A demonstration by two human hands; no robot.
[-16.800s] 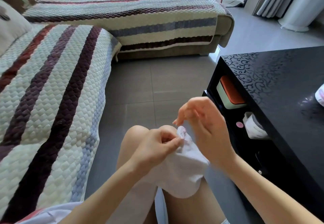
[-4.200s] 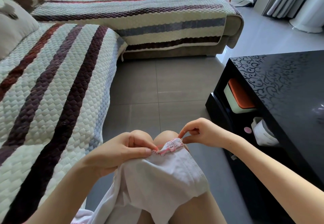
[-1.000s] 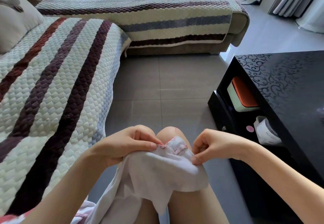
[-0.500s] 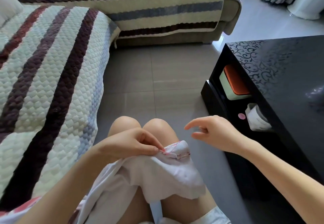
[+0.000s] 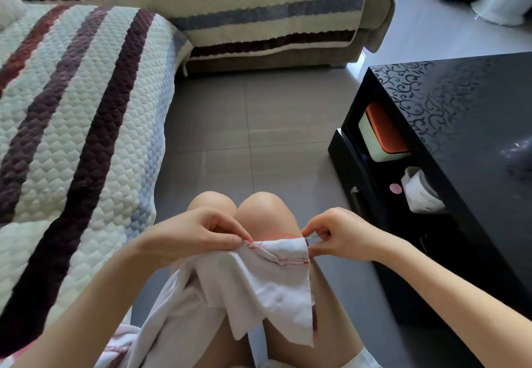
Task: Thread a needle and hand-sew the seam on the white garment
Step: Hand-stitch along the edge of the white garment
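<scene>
The garment (image 5: 259,287) lies draped over the person's thighs, its top edge lifted just short of the knees (image 5: 259,209). The left hand (image 5: 198,232) holds the left end of that edge. Its thumb and forefinger are pinched tight on the cloth and the rest of its fingers (image 5: 218,220) are curled above. The right hand (image 5: 342,236) is at the right end of the same edge. Its thumb and forefinger are narrow, pinching the needle (image 5: 313,236), a thin bright sliver that points left toward the corner of the cloth. The lower part of this hand touches that corner. Whether the needle's tip is in the fabric I cannot tell.

A line of red thread (image 5: 290,259) runs along the seam (image 5: 276,256) near the right corner. More red stitches show at the left end, by the left thumb. A loose red strand lies across the right knee, between the two hands.

A sofa (image 5: 72,108) under a striped quilted cover fills the left side and runs along the far side. Grey tiled floor (image 5: 259,137) lies between it and the knees. On the right stands a glossy black counter (image 5: 460,94) with a scroll pattern near its far left corner. In the open shelf under its left edge sits a box (image 5: 385,134) with an orange lid. Nearer on the same shelf are a crumpled white bag (image 5: 420,195) and, just beside it, a small pink disc (image 5: 395,188)
</scene>
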